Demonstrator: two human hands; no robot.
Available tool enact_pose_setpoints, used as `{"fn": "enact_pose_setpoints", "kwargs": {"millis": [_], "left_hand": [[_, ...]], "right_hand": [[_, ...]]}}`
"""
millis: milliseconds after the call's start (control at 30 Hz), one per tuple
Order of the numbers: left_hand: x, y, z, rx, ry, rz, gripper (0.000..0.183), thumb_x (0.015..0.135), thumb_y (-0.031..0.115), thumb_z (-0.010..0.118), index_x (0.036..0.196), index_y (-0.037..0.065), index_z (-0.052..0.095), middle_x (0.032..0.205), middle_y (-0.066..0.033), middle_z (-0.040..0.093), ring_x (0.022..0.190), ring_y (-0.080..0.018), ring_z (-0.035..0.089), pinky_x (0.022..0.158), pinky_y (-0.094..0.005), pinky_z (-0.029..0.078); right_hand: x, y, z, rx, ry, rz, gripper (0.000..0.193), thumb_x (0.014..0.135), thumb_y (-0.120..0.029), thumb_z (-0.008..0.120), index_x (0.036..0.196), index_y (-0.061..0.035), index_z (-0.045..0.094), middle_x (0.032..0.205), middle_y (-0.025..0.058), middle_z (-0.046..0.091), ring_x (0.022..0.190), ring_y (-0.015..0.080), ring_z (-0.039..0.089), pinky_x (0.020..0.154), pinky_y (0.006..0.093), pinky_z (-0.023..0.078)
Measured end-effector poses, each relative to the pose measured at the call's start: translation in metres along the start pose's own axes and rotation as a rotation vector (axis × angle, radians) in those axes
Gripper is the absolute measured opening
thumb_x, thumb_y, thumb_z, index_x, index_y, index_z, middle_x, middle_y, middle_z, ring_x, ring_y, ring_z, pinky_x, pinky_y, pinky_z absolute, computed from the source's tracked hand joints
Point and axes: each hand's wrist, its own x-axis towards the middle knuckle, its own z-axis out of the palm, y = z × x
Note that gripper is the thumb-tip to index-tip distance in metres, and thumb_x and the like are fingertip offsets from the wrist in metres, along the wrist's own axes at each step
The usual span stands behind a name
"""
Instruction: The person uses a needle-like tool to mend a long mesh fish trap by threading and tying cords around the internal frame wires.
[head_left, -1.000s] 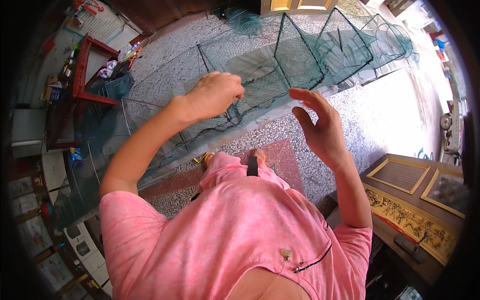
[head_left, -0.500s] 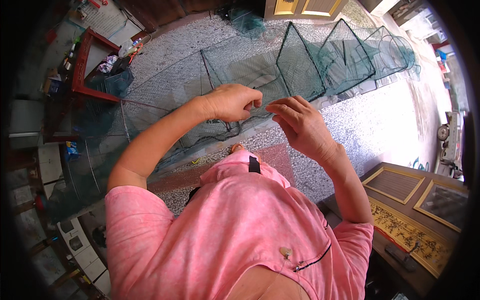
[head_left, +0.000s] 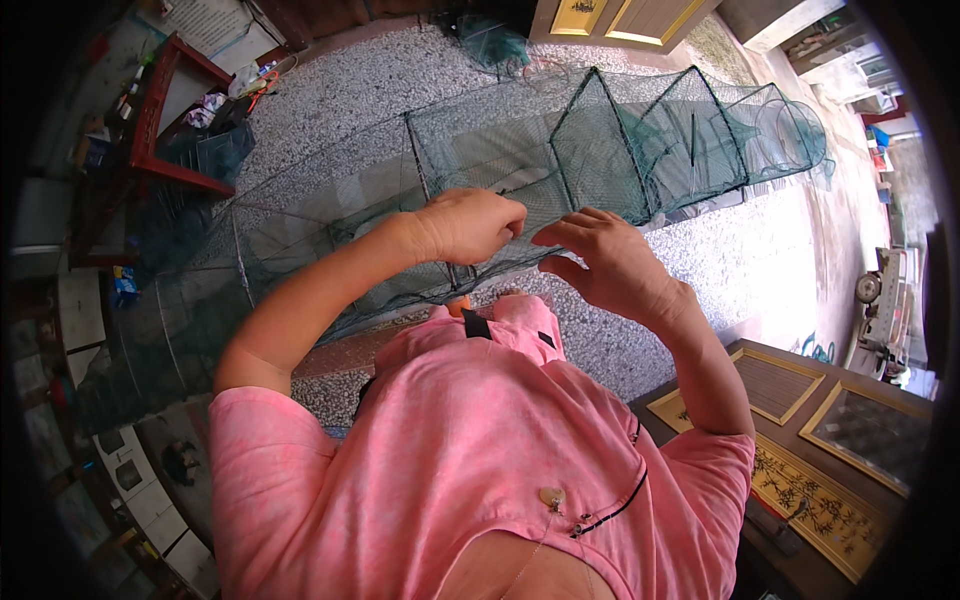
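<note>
Past your pink shirt (head_left: 480, 430), your left hand (head_left: 468, 222) curls its fingers at 12 o'clock; whether they pinch anything, I cannot tell. Your right hand (head_left: 605, 258) is at 2, thumb and fingers parted. Beyond both, the framed green net trap (head_left: 600, 145) stretches from 9 to 2, barring the way ahead. Around you: a gilt-trimmed brown panel (head_left: 830, 440) at 4, a red wooden frame (head_left: 185, 176) at 10, a panelled door (head_left: 640, 25) at 1, a wheeled vehicle (head_left: 890, 290) at 3
</note>
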Motion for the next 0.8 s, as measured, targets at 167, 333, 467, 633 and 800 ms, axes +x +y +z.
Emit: {"fn": "enact_pose_setpoints", "kwargs": {"millis": [167,333,467,633,800], "left_hand": [[0.038,0.007,0.024,0.205,0.261,0.285,0.039,0.084,0.006,0.052,0.123,0.006,0.05,0.13,-0.0133,0.049,0.106,-0.0316,0.058,0.081,-0.0397,0.05],[0.081,0.028,0.029,0.323,0.494,0.488,0.056,0.078,-0.002,0.053,0.133,0.004,0.042,0.136,-0.0138,0.044,0.106,-0.0311,0.059,0.086,-0.0395,0.051],[0.086,0.024,0.032,0.243,0.603,0.46,0.055,0.077,-0.001,0.058,0.13,0.009,0.046,0.13,-0.0129,0.049,0.1,-0.0318,0.061,0.082,-0.0395,0.052],[0.092,0.05,0.037,-0.25,0.747,0.184,0.03,0.086,0.008,0.062,0.114,0.005,0.052,0.094,-0.0076,0.059,0.072,-0.018,0.061,0.063,-0.0303,0.051],[0.11,0.068,0.034,-0.708,0.686,-0.042,0.028,0.089,0.026,0.066,0.091,0.001,0.054,0.071,-0.0075,0.058,0.063,-0.015,0.054,0.062,-0.0303,0.047]], "right_hand": [[0.007,0.04,-0.048,0.069,0.243,0.048,0.017,0.084,-0.013,0.064,0.1,-0.0065,0.064,0.091,0.0102,0.063,0.085,0.0279,0.063,0.073,0.0364,0.052],[0.012,0.085,-0.082,0.159,0.312,0.069,0.018,0.087,-0.007,0.062,0.105,-0.0073,0.065,0.096,0.0088,0.065,0.085,0.0197,0.067,0.069,0.0305,0.054],[0.01,0.119,-0.089,0.174,0.277,0.005,0.017,0.088,-0.007,0.061,0.104,-0.007,0.066,0.096,0.0091,0.065,0.084,0.0202,0.067,0.07,0.0306,0.054],[0.02,0.14,-0.094,0.203,0.22,-0.092,0.015,0.088,-0.008,0.061,0.103,-0.0072,0.066,0.096,0.0089,0.065,0.084,0.0216,0.067,0.069,0.0308,0.054],[0.047,0.153,-0.089,0.23,0.23,-0.26,0.015,0.088,-0.008,0.061,0.102,-0.0081,0.066,0.096,0.0097,0.065,0.083,0.0247,0.067,0.069,0.0323,0.054]]}}
